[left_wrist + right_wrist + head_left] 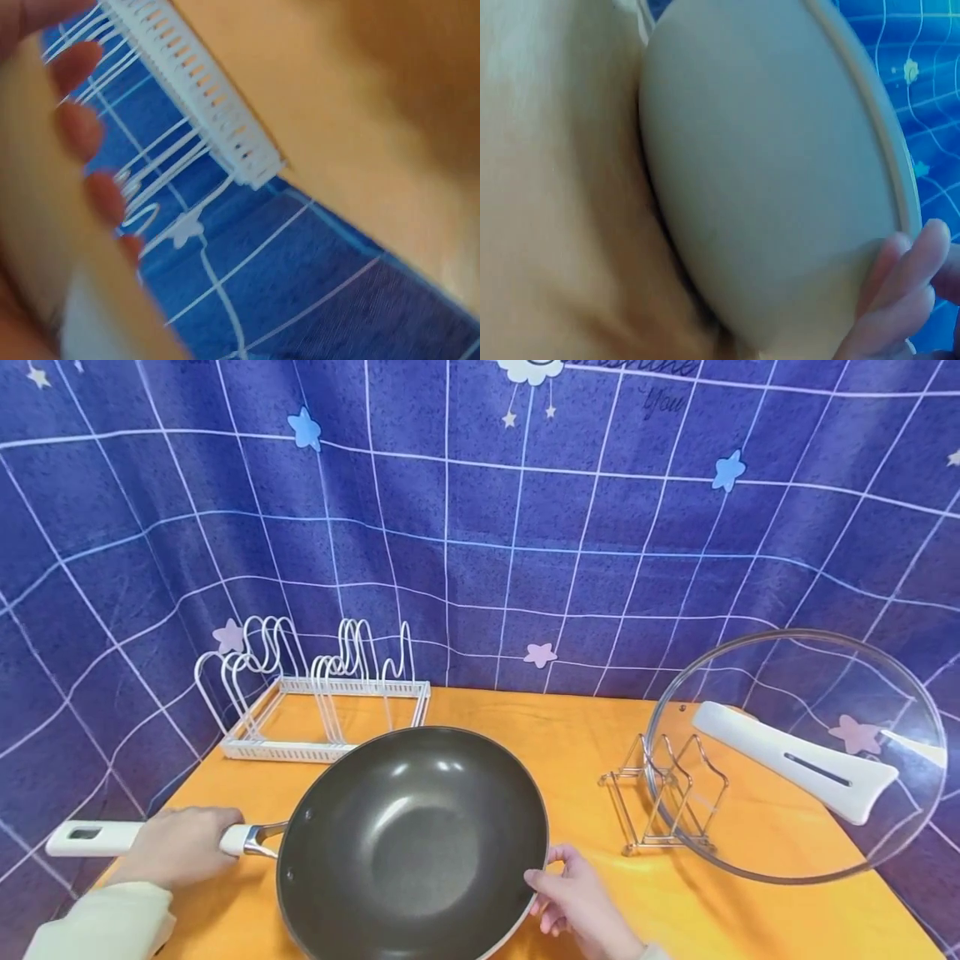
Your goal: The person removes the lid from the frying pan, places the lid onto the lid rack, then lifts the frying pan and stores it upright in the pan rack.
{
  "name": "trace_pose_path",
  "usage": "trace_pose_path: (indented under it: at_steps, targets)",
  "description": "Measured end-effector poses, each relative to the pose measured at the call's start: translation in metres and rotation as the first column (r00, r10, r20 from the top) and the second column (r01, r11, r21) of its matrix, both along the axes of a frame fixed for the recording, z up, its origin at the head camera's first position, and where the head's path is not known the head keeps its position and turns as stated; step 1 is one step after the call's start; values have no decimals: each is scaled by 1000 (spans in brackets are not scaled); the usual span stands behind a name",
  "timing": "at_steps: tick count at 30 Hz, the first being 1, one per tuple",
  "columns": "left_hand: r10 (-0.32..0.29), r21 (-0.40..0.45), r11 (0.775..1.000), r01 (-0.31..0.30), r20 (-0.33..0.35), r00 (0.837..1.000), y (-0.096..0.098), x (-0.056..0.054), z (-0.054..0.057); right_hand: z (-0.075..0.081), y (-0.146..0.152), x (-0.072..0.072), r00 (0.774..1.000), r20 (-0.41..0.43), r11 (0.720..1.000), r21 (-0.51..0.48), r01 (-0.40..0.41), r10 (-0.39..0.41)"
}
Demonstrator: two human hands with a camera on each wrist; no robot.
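Observation:
A dark-coated wok (423, 852) with a long white handle (93, 837) is at the front middle of the table, its inside facing up. My left hand (180, 846) grips the handle; in the left wrist view the curled fingers (79, 131) are blurred. At the wok's right side my right hand (573, 897) pinches the rim, thumb on the inner edge and fingers underneath. The right wrist view shows the pale outer side of the wok (765, 165), with the fingers (900, 292) by its rim. Part of the wok's near edge is cut off in the head view.
Behind the wok on the left stands a white rack (288, 750) with upright wire loops. On the right, a small metal wire rack (667, 839) holds a big glass lid (795, 881) with a white handle (795, 760), leaning right. A blue gridded curtain (480, 577) hangs behind the orange table (570, 735).

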State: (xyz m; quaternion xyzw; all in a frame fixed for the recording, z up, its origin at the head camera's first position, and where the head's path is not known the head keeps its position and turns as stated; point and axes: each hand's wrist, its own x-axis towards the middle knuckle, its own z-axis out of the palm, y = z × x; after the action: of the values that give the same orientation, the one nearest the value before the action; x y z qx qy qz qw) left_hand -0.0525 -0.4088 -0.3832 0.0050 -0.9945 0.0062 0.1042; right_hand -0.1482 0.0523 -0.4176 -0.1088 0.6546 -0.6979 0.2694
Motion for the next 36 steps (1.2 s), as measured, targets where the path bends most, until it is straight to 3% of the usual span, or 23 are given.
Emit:
trace_pose_path:
  at_steps: [5,14,21,29,32,36]
  targets:
    - [66,-34,997,-68,-70,995,3,8,-8,1,-8,4,1000,-2,999,-40,-23,23]
    - [87,-33,995,-95,-186,979,19,17,-18,3,-4,-3,999,-49,1000,-8,-7,7]
    - [77,-32,996,-89,-270,960,34,13,-25,10,4,-15,994,-77,997,29,75,-73]
    - [98,-22,994,-108,-270,958,48,3,-22,20,14,-31,991,-97,993,69,100,-93]
    - [53,-46,996,-74,-348,936,53,1,-22,23,17,-40,991,-110,992,89,91,-81]
    - [-27,-104,994,-23,-453,891,61,1,-24,22,22,-51,987,-124,984,134,116,-100]
